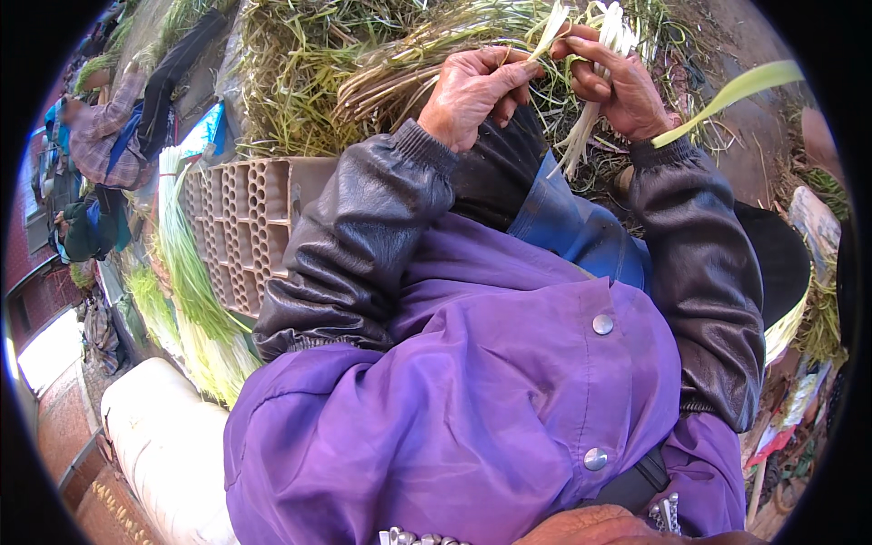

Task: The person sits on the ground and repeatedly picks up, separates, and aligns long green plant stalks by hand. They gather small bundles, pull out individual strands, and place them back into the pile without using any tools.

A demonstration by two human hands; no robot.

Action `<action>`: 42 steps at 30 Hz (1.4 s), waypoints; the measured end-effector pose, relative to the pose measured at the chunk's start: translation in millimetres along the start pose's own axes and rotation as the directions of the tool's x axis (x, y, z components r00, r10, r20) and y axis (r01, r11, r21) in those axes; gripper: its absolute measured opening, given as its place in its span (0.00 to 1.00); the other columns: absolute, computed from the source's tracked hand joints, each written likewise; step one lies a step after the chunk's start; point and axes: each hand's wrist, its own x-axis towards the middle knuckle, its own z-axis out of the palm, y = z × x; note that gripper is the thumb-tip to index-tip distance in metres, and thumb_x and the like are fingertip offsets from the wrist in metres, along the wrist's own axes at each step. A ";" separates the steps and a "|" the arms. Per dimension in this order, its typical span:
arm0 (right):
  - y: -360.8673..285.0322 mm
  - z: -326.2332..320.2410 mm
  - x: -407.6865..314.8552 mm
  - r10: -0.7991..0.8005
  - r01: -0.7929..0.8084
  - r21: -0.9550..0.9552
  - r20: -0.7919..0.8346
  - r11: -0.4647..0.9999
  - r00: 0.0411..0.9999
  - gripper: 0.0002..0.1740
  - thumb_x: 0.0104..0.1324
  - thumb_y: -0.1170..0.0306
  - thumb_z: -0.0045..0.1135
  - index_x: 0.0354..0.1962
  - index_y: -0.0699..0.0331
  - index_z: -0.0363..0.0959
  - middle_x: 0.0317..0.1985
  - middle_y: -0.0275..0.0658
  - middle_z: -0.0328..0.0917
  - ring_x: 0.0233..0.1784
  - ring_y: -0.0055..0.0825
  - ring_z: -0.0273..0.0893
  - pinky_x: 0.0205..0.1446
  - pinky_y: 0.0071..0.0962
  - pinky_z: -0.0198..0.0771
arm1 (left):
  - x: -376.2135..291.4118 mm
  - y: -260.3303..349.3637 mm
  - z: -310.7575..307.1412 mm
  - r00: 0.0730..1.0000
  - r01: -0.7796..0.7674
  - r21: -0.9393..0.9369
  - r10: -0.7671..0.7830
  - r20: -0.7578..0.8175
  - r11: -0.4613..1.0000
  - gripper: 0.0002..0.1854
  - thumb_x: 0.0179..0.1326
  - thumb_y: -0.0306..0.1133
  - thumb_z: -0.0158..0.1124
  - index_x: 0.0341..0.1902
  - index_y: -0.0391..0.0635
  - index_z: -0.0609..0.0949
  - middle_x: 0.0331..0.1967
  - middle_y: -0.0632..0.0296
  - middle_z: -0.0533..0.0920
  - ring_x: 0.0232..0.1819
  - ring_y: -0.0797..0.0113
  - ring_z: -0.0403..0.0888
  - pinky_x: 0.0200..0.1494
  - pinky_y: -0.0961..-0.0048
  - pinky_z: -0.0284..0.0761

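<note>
At the top of the view, my left hand (pixel 480 92) pinches a pale, flat plant stem (pixel 550 30) between thumb and fingers. My right hand (pixel 616 85) is close beside it, its fingers closed round a bunch of thin whitish stalks (pixel 616 30) whose lower ends hang below the palm. The thumb and forefinger of my right hand are near the pinched stem; whether they touch it, I cannot tell. Behind my left hand lies a bundle of brownish-stemmed greens (pixel 388 82). Both my forearms wear dark, shiny sleeve covers.
Loose green plants (pixel 293 82) cover the ground ahead. A hollow brick block (pixel 235 228) stands left, beside tied long greens (pixel 194 272) and a white sack (pixel 163 449). Another person in a checked shirt (pixel 112 139) is at upper left. A broad green leaf (pixel 736 95) rises by my right wrist.
</note>
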 end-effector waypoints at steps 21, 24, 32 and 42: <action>8.2 1.4 -1.1 0.019 -0.034 -0.133 -0.118 0.991 0.993 0.09 0.69 0.68 0.70 0.41 0.65 0.83 0.19 0.20 0.68 0.16 0.07 0.57 0.20 0.16 0.48 | 20.4 -12.2 13.2 0.983 -0.181 0.074 0.181 0.007 0.981 0.09 0.69 0.35 0.71 0.42 0.41 0.84 0.25 0.70 0.80 0.21 0.84 0.73 0.22 0.85 0.68; 9.0 -1.1 0.4 0.082 -0.094 -0.083 -0.138 0.992 0.987 0.09 0.70 0.67 0.69 0.41 0.65 0.82 0.20 0.20 0.69 0.16 0.07 0.58 0.19 0.14 0.50 | 18.5 -12.5 11.6 0.988 -0.154 0.072 0.155 0.001 0.985 0.10 0.71 0.36 0.69 0.42 0.41 0.85 0.24 0.70 0.80 0.20 0.84 0.73 0.21 0.84 0.67; 8.6 14.1 -0.8 -0.053 0.040 -0.113 -0.117 0.993 0.992 0.11 0.72 0.66 0.67 0.42 0.65 0.81 0.19 0.19 0.68 0.15 0.06 0.55 0.19 0.14 0.49 | 16.3 -10.8 14.0 0.984 -0.151 0.025 0.153 -0.089 0.988 0.10 0.73 0.35 0.64 0.43 0.41 0.87 0.26 0.66 0.84 0.19 0.82 0.75 0.21 0.83 0.69; 13.5 12.3 0.0 -0.154 0.151 -0.032 -0.159 0.988 0.975 0.08 0.72 0.70 0.66 0.40 0.67 0.81 0.21 0.22 0.70 0.16 0.08 0.58 0.22 0.16 0.52 | 10.5 -9.7 3.6 0.955 -0.150 0.294 0.215 -0.202 0.944 0.11 0.74 0.33 0.56 0.39 0.40 0.82 0.23 0.62 0.84 0.18 0.78 0.79 0.21 0.78 0.72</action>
